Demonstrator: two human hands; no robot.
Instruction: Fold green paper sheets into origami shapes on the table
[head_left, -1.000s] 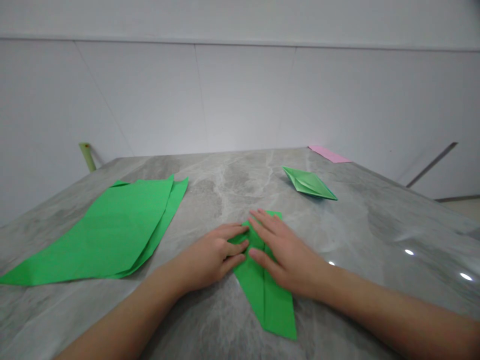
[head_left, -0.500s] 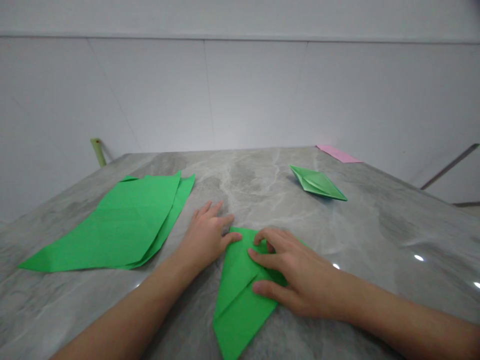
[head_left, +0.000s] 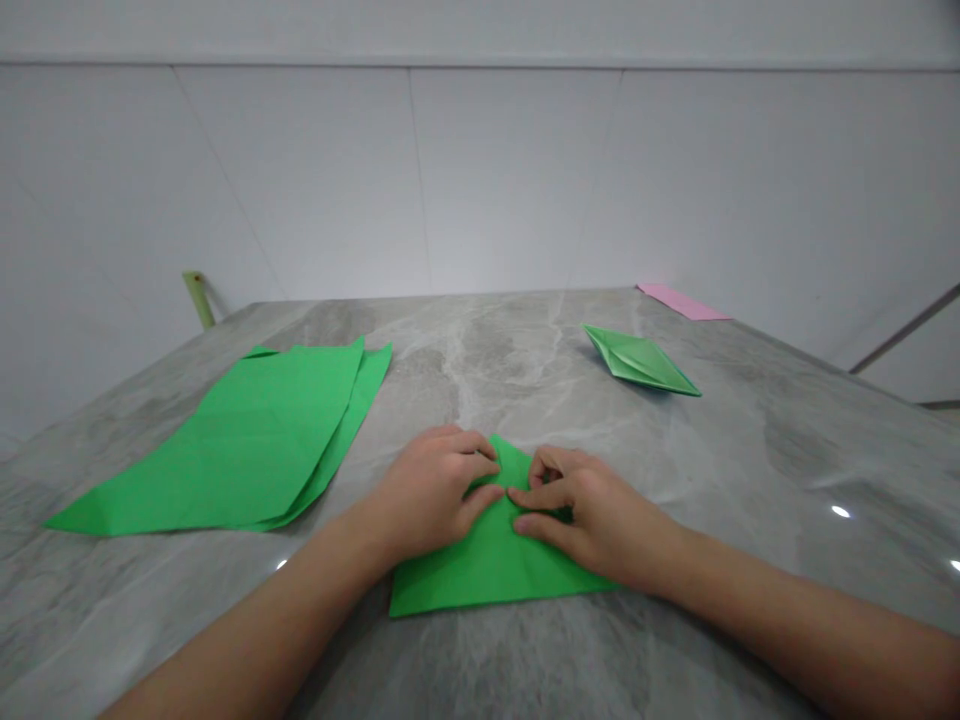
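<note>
Grey marbled worktop (head_left: 480,350) with a white panelled wall (head_left: 315,190) behind. At left lie overlapping green sheets (head_left: 240,440). At right sits a folded light-green paper shape (head_left: 643,362), pointed at both ends; beyond it, flat pink paper (head_left: 681,302) lies at the far right corner. A yellow-green strip (head_left: 199,298) shows past the back left corner.

A gray, marble-patterned tabletop (head_left: 480,375) with a glossy surface carries loose, overlapping bright green paper sheets (head_left: 247,440) at left. A folded piece of bright green paper (head_left: 487,572) lies front and center; beyond it, right, sits a pointed, diamond-shaped light green paper fold (head_left: 641,364). A flat pink paper strip (head_left: 684,302) rests at the far right corner.
</note>
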